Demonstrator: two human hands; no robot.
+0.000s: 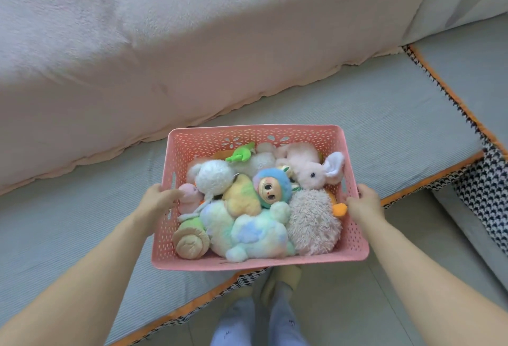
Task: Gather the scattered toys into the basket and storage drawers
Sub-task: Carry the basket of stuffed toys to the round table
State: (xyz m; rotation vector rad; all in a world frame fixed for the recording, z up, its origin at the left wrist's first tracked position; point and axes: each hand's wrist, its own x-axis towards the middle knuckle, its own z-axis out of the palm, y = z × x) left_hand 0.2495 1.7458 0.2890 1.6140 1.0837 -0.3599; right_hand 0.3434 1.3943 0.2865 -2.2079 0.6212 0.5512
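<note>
A pink perforated plastic basket [255, 134] sits low in the middle of the view, above the front edge of a grey sofa seat. It is packed with several plush toys, among them a pink bunny [310, 169], a blue-hooded doll [272, 187], a pastel tie-dye plush [253, 233], a white fluffy toy [214, 176] and a beige shaggy plush [312, 220]. My left hand [159, 198] grips the basket's left wall at its handle slot. My right hand [364, 200] grips the right wall the same way.
The grey sofa seat cover [343, 109] has an orange and houndstooth trim [428, 180]. A pinkish fleece blanket [165, 43] covers the sofa back behind the basket. My legs and feet [258, 315] stand on a pale tiled floor [357, 304] below.
</note>
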